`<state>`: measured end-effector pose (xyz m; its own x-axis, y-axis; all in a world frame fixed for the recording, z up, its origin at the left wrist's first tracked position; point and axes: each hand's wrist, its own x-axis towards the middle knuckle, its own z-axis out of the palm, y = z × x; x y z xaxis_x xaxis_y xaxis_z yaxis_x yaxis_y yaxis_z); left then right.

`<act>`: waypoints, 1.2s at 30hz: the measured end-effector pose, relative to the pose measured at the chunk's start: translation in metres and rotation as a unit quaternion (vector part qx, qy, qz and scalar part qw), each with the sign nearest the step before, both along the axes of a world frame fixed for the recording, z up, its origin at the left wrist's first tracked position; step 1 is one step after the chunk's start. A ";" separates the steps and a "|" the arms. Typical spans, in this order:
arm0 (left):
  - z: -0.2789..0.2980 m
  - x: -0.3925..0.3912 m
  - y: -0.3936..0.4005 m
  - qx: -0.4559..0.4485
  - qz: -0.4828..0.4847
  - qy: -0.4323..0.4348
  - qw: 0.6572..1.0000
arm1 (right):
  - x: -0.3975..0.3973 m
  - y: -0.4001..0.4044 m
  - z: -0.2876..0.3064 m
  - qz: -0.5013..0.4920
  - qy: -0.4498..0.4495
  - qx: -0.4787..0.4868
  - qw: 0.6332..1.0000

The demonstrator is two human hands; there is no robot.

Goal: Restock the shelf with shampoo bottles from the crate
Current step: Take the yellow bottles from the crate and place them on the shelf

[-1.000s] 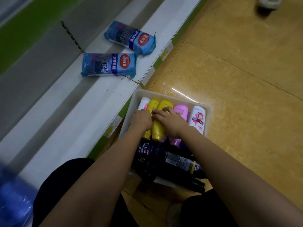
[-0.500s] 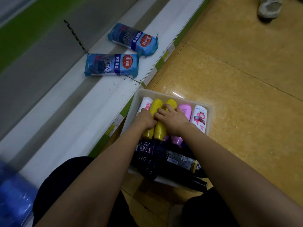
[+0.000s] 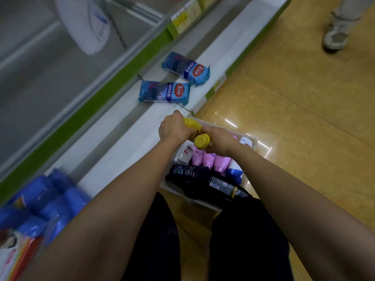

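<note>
L hand (image 3: 174,128) grips yellow bottle (image 3: 191,123) | R hand (image 3: 220,141) grips 2nd yellow bottle (image 3: 202,141) | both above crate (image 3: 253,141), beside shelf (image 3: 129,142)

Both forearms reached forward, close together. The left hand (image 3: 172,128) was curled around a yellow bottle (image 3: 191,123). The right hand (image 3: 220,141) gripped another yellow bottle (image 3: 202,141).
</note>
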<state>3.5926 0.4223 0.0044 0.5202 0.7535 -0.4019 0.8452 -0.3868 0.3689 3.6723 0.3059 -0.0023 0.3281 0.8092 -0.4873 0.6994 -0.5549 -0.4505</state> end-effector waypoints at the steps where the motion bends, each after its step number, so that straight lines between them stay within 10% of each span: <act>1: 0.018 -0.003 -0.002 0.009 0.001 -0.002 1.000 | -0.002 -0.002 0.019 -0.016 0.013 0.007 1.000; 36: 0.565 -0.114 0.006 -0.068 0.125 -0.254 0.957 | -0.058 0.033 0.565 -0.025 0.094 0.122 0.988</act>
